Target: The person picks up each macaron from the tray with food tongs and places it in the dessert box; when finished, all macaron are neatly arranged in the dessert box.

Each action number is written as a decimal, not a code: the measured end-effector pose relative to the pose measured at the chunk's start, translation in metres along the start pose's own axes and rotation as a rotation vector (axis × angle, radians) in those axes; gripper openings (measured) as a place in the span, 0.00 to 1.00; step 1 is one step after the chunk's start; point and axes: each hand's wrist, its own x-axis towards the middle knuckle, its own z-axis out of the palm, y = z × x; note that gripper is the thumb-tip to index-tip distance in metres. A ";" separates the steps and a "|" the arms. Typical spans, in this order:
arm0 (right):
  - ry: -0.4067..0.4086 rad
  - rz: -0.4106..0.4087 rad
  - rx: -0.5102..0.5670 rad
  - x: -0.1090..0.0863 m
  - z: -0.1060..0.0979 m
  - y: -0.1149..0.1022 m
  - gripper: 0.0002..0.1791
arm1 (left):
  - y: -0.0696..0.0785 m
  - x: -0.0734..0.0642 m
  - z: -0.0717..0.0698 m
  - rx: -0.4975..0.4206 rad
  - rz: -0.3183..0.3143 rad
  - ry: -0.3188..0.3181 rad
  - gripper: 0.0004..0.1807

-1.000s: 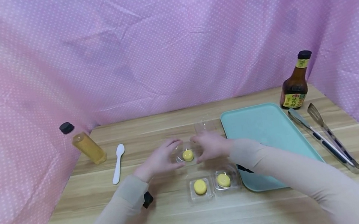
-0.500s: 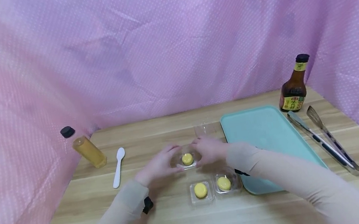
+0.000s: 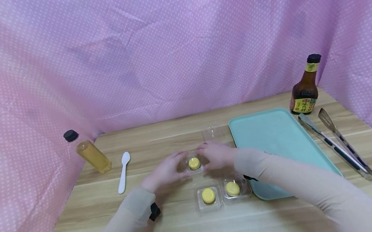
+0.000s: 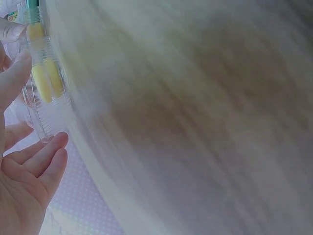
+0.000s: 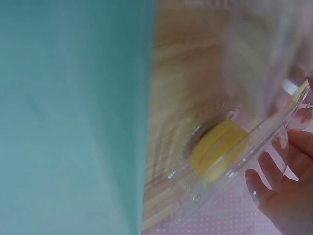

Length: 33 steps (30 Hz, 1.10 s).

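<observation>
Between both hands, in the head view, is a small clear plastic box [image 3: 196, 171] with a yellow macaron [image 3: 194, 163] inside. My left hand [image 3: 166, 170] grips its left side, thumb near and fingers far. From the right, my right hand [image 3: 216, 155] holds the same box, fingers bent around its far edge. Fingers of the left hand [image 4: 36, 169] show at the box's ridged edge in the left wrist view. Closer to me sit two more clear boxes, a left one [image 3: 202, 208] holding a macaron [image 3: 208, 195] and a right one [image 3: 227, 197] holding another macaron [image 3: 232, 188].
A clear plastic piece [image 3: 212, 132] lies behind the right hand. Beneath the right forearm is a turquoise tray [image 3: 262, 129]. Tongs [image 3: 334, 145], a slotted turner [image 3: 342, 138] and a sauce bottle [image 3: 304, 92] stand or lie at right. A white spoon [image 3: 123, 173] and oil-coloured bottle [image 3: 93, 156] are at left.
Both hands have closed in slightly on the box's sides since one second ago and have stayed there over the last half second. The other boxes have not moved.
</observation>
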 end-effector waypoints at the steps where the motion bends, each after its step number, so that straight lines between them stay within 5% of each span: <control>1: 0.000 0.003 0.012 0.000 0.000 0.000 0.38 | 0.000 0.000 0.000 -0.006 -0.001 -0.002 0.44; 23: -0.003 0.016 0.067 0.005 -0.002 0.004 0.41 | 0.002 0.004 -0.001 -0.092 -0.031 -0.005 0.41; 33: -0.031 -0.032 0.065 0.009 -0.004 0.008 0.38 | -0.002 0.006 0.002 -0.047 -0.025 0.004 0.41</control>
